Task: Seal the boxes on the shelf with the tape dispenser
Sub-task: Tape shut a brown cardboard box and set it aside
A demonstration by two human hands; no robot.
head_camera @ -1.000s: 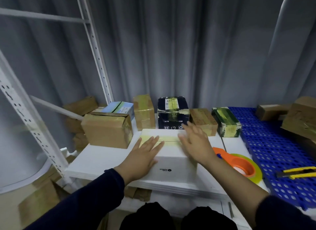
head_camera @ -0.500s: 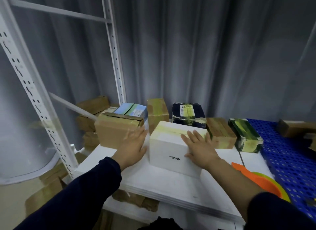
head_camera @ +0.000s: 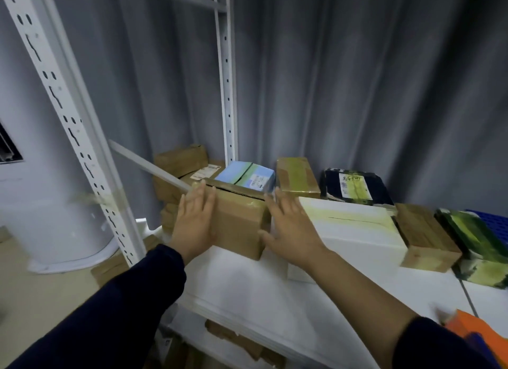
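your left hand (head_camera: 193,220) lies flat, fingers straight, against the left side of the brown box (head_camera: 239,223). your right hand (head_camera: 291,226) is spread flat at its right side. the box stands between them on the white shelf (head_camera: 247,286). a white box (head_camera: 349,228) stands just to its right. the orange tape dispenser (head_camera: 478,333) lies at the lower right, well apart.
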